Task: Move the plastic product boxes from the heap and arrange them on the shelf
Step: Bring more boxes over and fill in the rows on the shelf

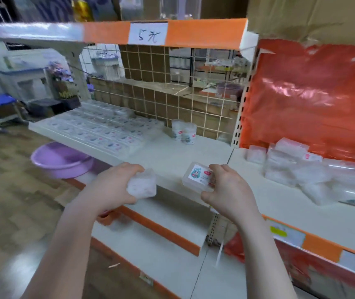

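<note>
Left hand (116, 186) grips a clear plastic box (143, 184), fingers curled over its top and thumb beneath; the contents are blurred and cannot be identified. Right hand (226, 186) pinches a second box (198, 176) between the fingers on its far edge and the thumb on its near edge. This labelled box shows a white sticker with a cartoon figure and a red mark, and it is tilted toward the camera. Both boxes are held above the front edge of the white shelf (168, 156), well apart from each other.

Arranged boxes (99, 130) lie flat in rows on the left part of the same shelf. Two round containers (184, 132) stand upright near the wire grid back panel (150, 83). On the adjoining shelf section to the right, the heap (301, 169) of clear boxes rests against a red plastic sheet (314, 100).

A purple basin (60, 158) sits below the shelf on the left. A handwritten price tag (148, 33) is fixed to the orange strip of the upper shelf.
</note>
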`<state>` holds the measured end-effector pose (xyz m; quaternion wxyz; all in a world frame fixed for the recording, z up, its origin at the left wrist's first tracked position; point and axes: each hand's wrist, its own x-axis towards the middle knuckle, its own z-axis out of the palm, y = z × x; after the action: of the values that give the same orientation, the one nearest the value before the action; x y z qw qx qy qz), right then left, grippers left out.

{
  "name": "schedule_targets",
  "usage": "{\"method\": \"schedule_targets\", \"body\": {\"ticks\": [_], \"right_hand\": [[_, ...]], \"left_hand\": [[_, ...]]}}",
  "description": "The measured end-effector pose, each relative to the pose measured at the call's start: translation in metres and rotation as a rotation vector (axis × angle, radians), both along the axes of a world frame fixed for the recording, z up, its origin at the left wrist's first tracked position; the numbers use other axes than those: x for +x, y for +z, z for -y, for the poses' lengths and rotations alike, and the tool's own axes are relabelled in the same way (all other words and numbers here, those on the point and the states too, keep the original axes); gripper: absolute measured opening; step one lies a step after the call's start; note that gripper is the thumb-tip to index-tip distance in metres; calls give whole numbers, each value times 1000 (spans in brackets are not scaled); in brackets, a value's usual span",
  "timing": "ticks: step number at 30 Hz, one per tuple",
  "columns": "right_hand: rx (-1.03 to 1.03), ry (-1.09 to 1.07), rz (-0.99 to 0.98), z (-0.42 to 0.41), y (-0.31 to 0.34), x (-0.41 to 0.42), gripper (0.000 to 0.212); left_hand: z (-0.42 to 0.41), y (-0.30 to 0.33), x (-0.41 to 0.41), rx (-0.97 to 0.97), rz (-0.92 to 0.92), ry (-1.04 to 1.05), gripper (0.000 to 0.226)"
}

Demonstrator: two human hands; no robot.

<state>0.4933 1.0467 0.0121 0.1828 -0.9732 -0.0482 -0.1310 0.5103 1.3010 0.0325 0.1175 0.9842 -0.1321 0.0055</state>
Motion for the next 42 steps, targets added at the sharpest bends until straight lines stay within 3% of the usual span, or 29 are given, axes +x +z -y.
{"method": "schedule_targets", "body": {"ticks": [12,19,28,34,42], "right_hand": [[-30,-4,-5,-97,9,79,51],[-6,-28,-2,-143,-1,187,41],[86,-25,-156,-181,14,313,52],[46,19,-108,-197,16,376,31],[30,-42,-228,-231,8,446,24]], "left_hand": [[-102,-1,73,-15,-30,16,81],[-153,-11,175,41,-26,17,81],[-192,-6,268,-7,-89,-19,78],[-215,-4,311,-7,-92,-16,79],[-254,-7,359,42,-77,-76,78]]}}
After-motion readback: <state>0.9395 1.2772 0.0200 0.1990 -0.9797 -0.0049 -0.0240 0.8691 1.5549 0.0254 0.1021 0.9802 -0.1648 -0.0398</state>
